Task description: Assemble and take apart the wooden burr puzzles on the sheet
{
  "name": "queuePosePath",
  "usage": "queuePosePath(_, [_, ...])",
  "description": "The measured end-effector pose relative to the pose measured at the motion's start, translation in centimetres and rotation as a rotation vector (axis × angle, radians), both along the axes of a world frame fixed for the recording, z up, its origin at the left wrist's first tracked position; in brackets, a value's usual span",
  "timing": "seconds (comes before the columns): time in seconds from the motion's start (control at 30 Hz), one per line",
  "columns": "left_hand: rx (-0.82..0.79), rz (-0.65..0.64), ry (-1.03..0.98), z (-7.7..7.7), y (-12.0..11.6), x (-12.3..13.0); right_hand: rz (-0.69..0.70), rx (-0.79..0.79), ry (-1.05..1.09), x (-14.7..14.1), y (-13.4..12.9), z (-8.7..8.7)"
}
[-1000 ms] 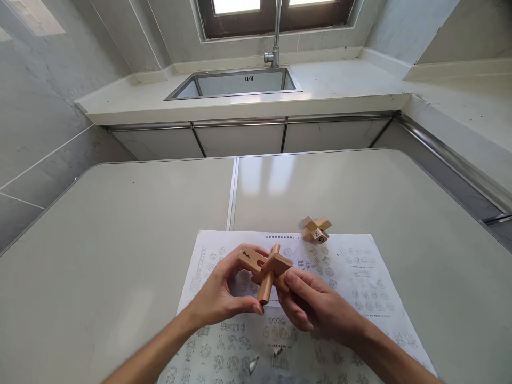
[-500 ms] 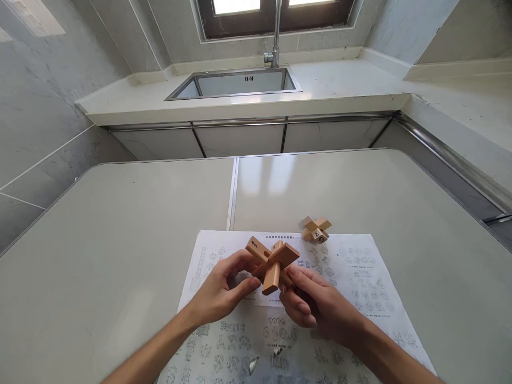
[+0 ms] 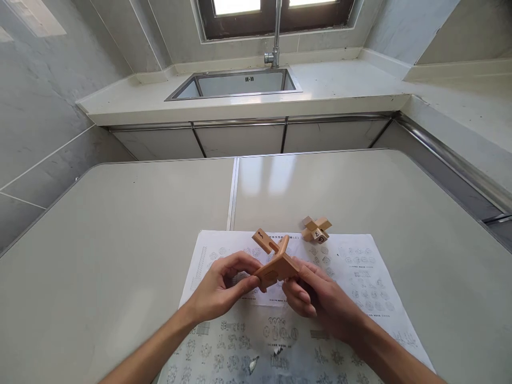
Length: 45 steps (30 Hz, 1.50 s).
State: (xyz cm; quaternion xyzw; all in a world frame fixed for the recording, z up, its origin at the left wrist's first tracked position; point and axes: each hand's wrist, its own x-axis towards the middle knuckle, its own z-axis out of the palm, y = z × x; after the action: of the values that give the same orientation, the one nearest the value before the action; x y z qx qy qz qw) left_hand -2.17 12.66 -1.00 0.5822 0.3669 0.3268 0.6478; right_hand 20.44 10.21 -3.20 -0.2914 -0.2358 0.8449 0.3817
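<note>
Above the printed sheet [image 3: 280, 325], a wooden puzzle [image 3: 276, 266] of interlocked flat pieces is held between both hands. My left hand [image 3: 226, 282] pinches its left end with thumb and fingers. At its right end, my right hand [image 3: 316, 290] grips it, the lower fingers curled beneath. One piece, with a dark mark, points up and to the left and has a slot. A second, smaller wooden puzzle [image 3: 317, 230] with numbers on it rests by the sheet's top edge, apart from the hands.
The sheet lies on a pale table [image 3: 120, 240] with a seam strip. Small torn scraps [image 3: 253, 365] are on its lower part. Beyond the table's far edge stand a white counter [image 3: 340, 80], a sink [image 3: 240, 96] and a faucet [image 3: 275, 56].
The held puzzle has been tilted and turned, so a broad flat face now shows toward me and the end that pointed down no longer sticks out. Both hands keep their hold, the right shifting slightly.
</note>
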Motion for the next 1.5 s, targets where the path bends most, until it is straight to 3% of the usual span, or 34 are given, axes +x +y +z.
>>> queuePosePath(0.23, [-0.031, 0.005, -0.058, -0.4, 0.6, -1.2, -0.116, 0.044, -0.138, 0.0, 0.2, 0.0])
queuePosePath(0.5, [0.014, 0.393, 0.070, -0.2, 2.5, -3.2, -0.141, 0.132, -0.194, 0.2, 0.4, 0.8])
queuePosePath(0.67, [0.141, 0.522, 0.338, 0.1, 3.4, -3.7, -0.108, 0.156, -0.229, 0.1, 0.5, 1.3])
queuePosePath(0.97, [0.336, 0.472, 0.654, -0.1, 4.1, -4.4, -0.096, 0.174, -0.247, 0.0, 0.3, 0.7])
queuePosePath(1.27, [0.466, 0.426, 0.752, -0.3, 4.4, -4.7, -0.088, 0.153, -0.225, -0.1, 0.3, 0.8])
queuePosePath(1.5, [0.685, 0.415, 0.870, -0.8, 4.4, -5.0, -0.071, 0.197, -0.241, 0.3, 0.1, 0.0])
